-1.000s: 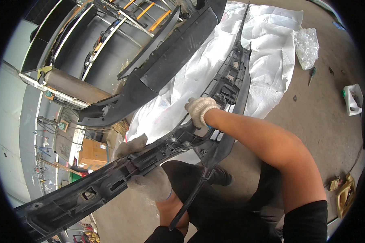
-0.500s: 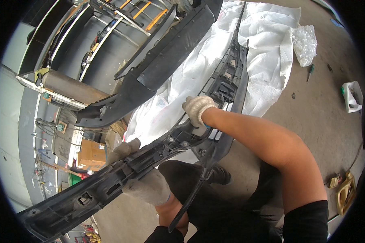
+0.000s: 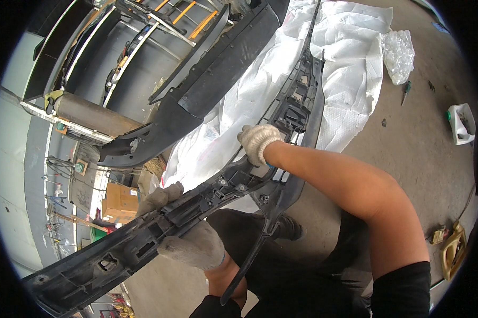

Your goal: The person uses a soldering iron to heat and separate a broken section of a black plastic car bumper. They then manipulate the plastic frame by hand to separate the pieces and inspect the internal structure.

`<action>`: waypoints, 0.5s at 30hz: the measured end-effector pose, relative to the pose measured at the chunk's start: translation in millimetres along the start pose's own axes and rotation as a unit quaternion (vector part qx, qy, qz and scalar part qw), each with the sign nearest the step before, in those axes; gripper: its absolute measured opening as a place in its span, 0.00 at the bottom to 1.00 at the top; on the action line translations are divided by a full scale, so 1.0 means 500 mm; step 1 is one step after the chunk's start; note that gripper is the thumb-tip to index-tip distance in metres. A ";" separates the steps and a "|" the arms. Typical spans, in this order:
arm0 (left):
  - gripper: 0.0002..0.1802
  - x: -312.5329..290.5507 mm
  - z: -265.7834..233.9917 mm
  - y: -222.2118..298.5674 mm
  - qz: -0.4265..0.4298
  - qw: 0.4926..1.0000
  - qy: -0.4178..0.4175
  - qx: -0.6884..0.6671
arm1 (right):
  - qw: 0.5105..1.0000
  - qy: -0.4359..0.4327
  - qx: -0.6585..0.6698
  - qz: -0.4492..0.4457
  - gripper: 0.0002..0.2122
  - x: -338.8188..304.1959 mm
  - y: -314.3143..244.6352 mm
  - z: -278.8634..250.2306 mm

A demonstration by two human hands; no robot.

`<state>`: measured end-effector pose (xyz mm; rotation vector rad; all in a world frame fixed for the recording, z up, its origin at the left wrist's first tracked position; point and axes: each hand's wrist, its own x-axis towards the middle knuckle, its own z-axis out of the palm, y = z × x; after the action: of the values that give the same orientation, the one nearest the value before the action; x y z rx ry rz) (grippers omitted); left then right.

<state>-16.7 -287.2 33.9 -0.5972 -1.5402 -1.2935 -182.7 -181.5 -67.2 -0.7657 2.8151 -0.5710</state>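
A long black plastic car bumper trim [image 3: 143, 233] runs aslant across the view, from the lower left to the far upper middle. Its ribbed side, with slots and clip mounts, faces me. My left hand [image 3: 194, 246], in a dirty grey work glove, is wrapped around the near left part; its fingers show past the far edge. Farther along, my right hand [image 3: 259, 143], in a cream knitted glove, is closed around the trim's upper edge, with its fingertips partly hidden. A thin arm of the trim hangs down in front of my legs.
White padded sheeting [image 3: 350, 100] lies under the trim's far part. Another dark bumper piece [image 3: 218, 69] is beyond it, beside a metal rack [image 3: 109, 90]. A cardboard box [image 3: 120, 202] stands at left. At right are clear plastic wrap [image 3: 398, 57], a screwdriver [image 3: 406, 94], a white jug [image 3: 462, 124] and a gold jug [image 3: 452, 254].
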 end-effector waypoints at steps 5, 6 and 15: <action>0.27 0.001 -0.023 0.000 0.008 0.990 -0.035 0.137 | 1.000 0.013 0.009 0.013 0.25 -0.006 -0.003 0.002; 0.27 0.000 -0.026 0.001 -0.012 0.989 -0.032 0.145 | 1.000 0.007 0.012 0.016 0.25 -0.005 -0.003 0.002; 0.23 0.002 -0.028 -0.006 0.018 0.994 -0.047 0.092 | 1.000 0.010 0.011 0.017 0.24 -0.006 -0.005 0.001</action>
<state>-14.6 -301.3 32.7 -0.5720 -1.6967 -1.0945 -179.0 -182.3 -66.7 -0.7119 2.8287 -0.6069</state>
